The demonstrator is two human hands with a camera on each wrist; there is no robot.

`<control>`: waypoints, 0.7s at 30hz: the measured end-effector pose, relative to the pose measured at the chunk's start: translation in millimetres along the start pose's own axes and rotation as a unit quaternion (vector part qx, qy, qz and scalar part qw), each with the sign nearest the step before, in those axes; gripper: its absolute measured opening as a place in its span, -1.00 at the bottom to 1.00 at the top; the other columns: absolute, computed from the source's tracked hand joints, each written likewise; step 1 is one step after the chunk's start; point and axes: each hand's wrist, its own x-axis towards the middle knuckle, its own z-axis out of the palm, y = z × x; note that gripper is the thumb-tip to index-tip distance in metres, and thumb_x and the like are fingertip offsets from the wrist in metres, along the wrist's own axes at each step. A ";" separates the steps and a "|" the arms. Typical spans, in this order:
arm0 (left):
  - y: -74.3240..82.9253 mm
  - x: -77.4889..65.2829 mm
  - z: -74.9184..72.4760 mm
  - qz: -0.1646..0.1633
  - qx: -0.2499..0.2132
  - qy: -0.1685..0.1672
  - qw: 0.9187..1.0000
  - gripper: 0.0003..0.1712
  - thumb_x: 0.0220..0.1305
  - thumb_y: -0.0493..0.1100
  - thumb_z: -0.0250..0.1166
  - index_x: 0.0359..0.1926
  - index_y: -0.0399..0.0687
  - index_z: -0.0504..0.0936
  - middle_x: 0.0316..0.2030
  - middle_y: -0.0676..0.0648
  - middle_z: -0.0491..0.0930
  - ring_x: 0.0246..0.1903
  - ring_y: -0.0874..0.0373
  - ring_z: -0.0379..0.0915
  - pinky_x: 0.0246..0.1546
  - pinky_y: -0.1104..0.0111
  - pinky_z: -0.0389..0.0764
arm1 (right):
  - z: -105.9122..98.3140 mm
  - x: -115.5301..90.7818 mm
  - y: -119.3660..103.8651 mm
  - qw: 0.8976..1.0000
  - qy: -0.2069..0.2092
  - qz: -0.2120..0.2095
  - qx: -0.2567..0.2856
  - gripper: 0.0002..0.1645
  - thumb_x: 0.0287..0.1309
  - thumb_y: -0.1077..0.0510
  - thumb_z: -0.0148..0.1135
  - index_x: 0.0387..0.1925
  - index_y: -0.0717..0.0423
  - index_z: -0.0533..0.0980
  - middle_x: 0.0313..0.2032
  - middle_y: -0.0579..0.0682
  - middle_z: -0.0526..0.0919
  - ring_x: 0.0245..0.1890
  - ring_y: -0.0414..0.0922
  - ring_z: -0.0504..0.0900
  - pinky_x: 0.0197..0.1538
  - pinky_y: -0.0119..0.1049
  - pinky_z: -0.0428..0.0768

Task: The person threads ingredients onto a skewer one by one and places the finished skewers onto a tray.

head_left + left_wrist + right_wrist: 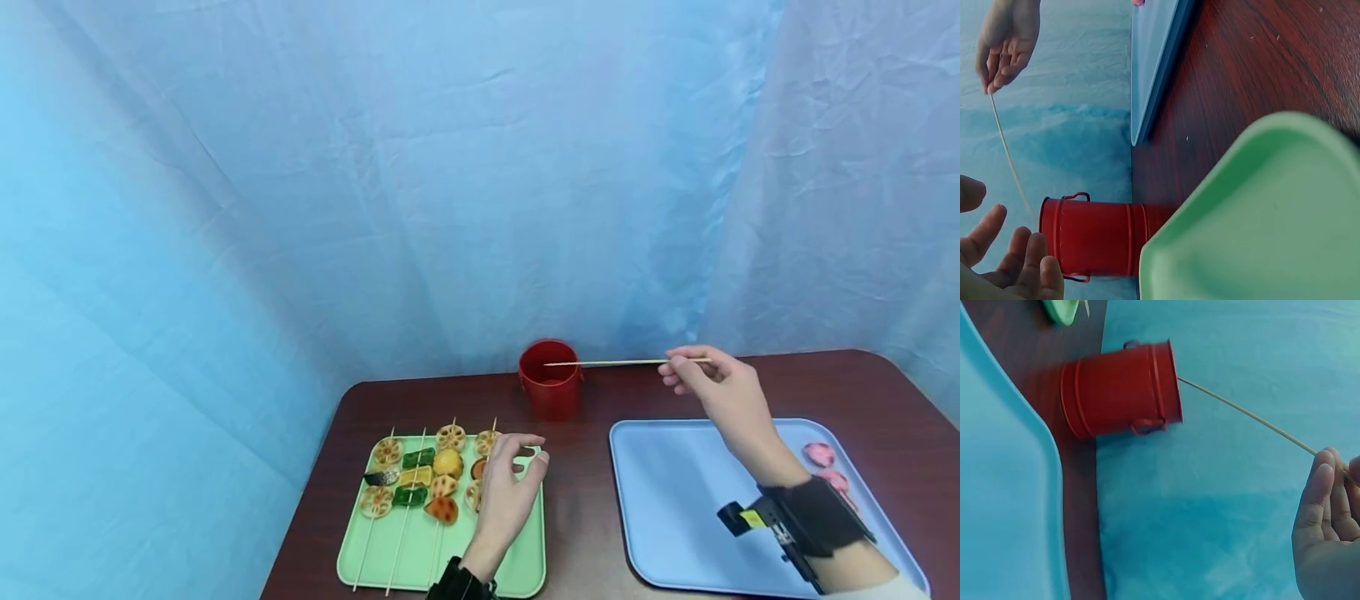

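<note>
A thin bare wooden skewer point(622, 362) is pinched between the thumb and fingers of my right hand point(712, 387). It points left, its far end at the mouth of a red metal bucket point(555, 400) with small side handles. My left hand point(508, 492) hovers over the right side of a green tray point(465, 567), thumb and fingers apart with nothing between them. In the left wrist view the fingers point(1015, 250) of that hand are loosely bent near the bucket. Several loaded skewers lie on the green tray, with lotus root slices point(377, 501), green pieces point(409, 497) and a yellow ball point(447, 462).
A blue tray point(675, 517) lies at the right, with several pink pieces point(819, 454) along its right side. My right forearm passes over it. The dark wooden table point(581, 500) shows between the trays. A blue cloth point(465, 208) hangs behind the table.
</note>
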 end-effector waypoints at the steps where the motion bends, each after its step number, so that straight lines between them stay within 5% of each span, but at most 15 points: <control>1: 0.4 0.1 0.3 -0.002 -0.009 -0.007 1.000 -0.79 0.42 -0.08 0.30 0.01 0.11 0.73 -0.01 0.12 0.61 0.02 0.11 0.56 0.02 0.12 0.58 | -0.3 -5.7 0.1 1.000 -0.003 0.008 0.010 -0.55 0.53 -0.05 0.14 0.17 0.20 0.56 -0.13 -0.11 0.77 -0.15 -0.23 0.72 -0.11 -0.47 0.66; 5: 3.2 2.3 2.5 -0.013 -0.081 -0.045 0.996 -0.68 0.50 -0.03 0.25 0.17 0.04 0.68 0.12 0.05 0.62 0.16 0.09 0.54 0.14 0.20 0.56 | 4.9 -24.7 1.3 0.998 -0.026 0.032 0.054 -0.56 0.54 -0.03 0.13 0.17 0.23 0.54 -0.12 -0.10 0.77 -0.14 -0.21 0.73 -0.08 -0.43 0.67; 8: 7.5 5.6 6.4 -0.034 -0.169 -0.082 0.982 -0.59 0.54 -0.05 0.20 0.29 -0.08 0.59 0.22 -0.06 0.60 0.25 0.02 0.51 0.22 0.28 0.54 | 15.7 -36.2 2.2 0.992 -0.039 0.050 0.110 -0.61 0.52 0.03 0.17 0.14 0.24 0.55 -0.13 -0.05 0.79 -0.14 -0.18 0.74 -0.09 -0.40 0.68; 13: 18.6 10.7 17.5 -0.092 -0.325 -0.120 0.934 -0.51 0.55 -0.17 0.18 0.39 -0.26 0.44 0.29 -0.20 0.54 0.32 -0.10 0.46 0.28 0.20 0.50 | 38.5 -53.4 1.1 0.978 -0.053 0.079 0.187 -0.67 0.49 0.11 0.21 0.08 0.29 0.55 -0.15 -0.01 0.79 -0.13 -0.15 0.74 -0.09 -0.33 0.70; 18: 27.6 12.4 26.9 -0.139 -0.448 -0.118 0.875 -0.53 0.52 -0.26 0.20 0.36 -0.30 0.41 0.27 -0.28 0.54 0.28 -0.12 0.51 0.24 0.17 0.54 | 54.6 -64.1 -2.1 0.967 -0.067 0.084 0.230 -0.62 0.49 0.18 0.20 0.10 0.45 0.50 -0.15 0.04 0.77 -0.12 -0.16 0.73 -0.08 -0.32 0.69; 21: 30.3 11.3 30.7 -0.145 -0.494 -0.107 0.851 -0.55 0.50 -0.32 0.21 0.32 -0.32 0.40 0.24 -0.32 0.55 0.23 -0.12 0.56 0.20 0.20 0.57 | 61.4 -66.8 -1.8 0.961 -0.077 0.091 0.247 -0.65 0.49 0.20 0.19 0.09 0.45 0.50 -0.14 0.06 0.77 -0.12 -0.16 0.73 -0.09 -0.33 0.69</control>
